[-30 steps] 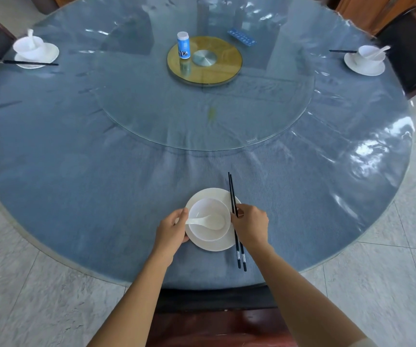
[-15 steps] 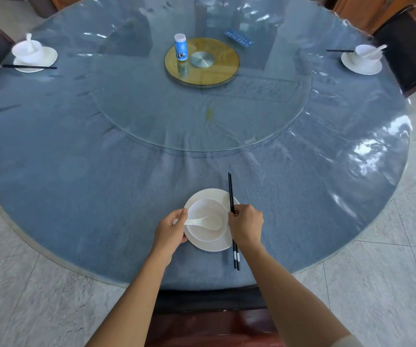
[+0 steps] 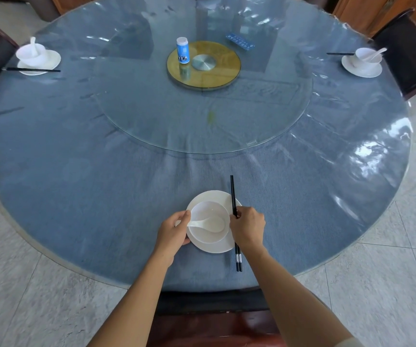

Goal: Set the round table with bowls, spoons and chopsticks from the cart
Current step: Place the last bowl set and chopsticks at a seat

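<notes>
Glossy blue-cloth round tabletop point(image 3: 101, 186), at 6 o'clock smooth white bowl point(image 3: 201, 236) on round plate point(image 3: 212, 197) held a spoon point(image 3: 210, 223), left hand point(image 3: 174, 231) fingers gripped plate, right hand point(image 3: 248, 227) fingers pinched slim black chopsticks point(image 3: 232, 191)

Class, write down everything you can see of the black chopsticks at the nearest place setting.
The pair of slim black chopsticks looks like glossy plastic or lacquer, with pale bands close to the near ends. The two sticks lie side by side, almost parallel, pointing away from the person towards the table's centre. They cross the right rim of the white round plate, and their near ends reach over the blue-covered round table. The right hand pinches them mid-length and hides that stretch.
</notes>
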Demonstrator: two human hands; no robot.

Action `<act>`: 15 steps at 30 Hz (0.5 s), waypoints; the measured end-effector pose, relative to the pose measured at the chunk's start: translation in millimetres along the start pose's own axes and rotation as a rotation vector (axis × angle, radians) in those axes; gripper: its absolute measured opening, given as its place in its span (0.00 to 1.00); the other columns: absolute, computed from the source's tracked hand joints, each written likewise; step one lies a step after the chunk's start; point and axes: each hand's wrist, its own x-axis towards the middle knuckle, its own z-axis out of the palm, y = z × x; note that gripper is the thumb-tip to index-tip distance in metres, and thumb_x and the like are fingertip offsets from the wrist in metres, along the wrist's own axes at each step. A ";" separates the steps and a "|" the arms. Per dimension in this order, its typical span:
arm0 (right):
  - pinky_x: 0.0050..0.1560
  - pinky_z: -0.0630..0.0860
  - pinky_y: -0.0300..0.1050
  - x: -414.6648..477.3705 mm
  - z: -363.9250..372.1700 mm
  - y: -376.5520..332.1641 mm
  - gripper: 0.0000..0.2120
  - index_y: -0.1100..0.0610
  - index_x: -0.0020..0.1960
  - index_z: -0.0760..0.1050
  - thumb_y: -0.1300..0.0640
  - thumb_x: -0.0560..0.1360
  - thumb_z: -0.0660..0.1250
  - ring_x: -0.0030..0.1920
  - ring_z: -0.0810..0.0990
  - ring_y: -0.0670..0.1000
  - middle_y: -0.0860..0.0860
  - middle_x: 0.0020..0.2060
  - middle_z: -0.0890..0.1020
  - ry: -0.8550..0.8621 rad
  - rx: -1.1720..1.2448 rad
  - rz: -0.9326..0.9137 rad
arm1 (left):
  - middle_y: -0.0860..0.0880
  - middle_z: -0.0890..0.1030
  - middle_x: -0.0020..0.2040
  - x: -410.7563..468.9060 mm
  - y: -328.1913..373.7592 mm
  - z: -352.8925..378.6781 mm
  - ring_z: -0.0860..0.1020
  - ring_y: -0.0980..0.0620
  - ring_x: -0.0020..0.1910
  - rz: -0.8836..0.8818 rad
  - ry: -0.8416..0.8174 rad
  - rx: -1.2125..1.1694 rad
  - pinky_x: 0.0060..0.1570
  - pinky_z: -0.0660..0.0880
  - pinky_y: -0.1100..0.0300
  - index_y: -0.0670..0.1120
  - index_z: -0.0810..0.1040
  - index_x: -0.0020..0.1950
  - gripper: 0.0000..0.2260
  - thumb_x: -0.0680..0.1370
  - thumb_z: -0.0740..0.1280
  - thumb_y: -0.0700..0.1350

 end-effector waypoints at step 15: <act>0.44 0.76 0.52 -10.6 -6.0 23.4 0.12 0.62 0.44 0.82 0.60 0.80 0.62 0.39 0.79 0.62 0.59 0.38 0.83 0.171 0.124 0.055 | 0.51 0.85 0.53 0.1 -4.8 -3.7 0.85 0.51 0.52 0.025 -0.040 0.021 0.46 0.86 0.51 0.57 0.84 0.54 0.06 0.77 0.74 0.50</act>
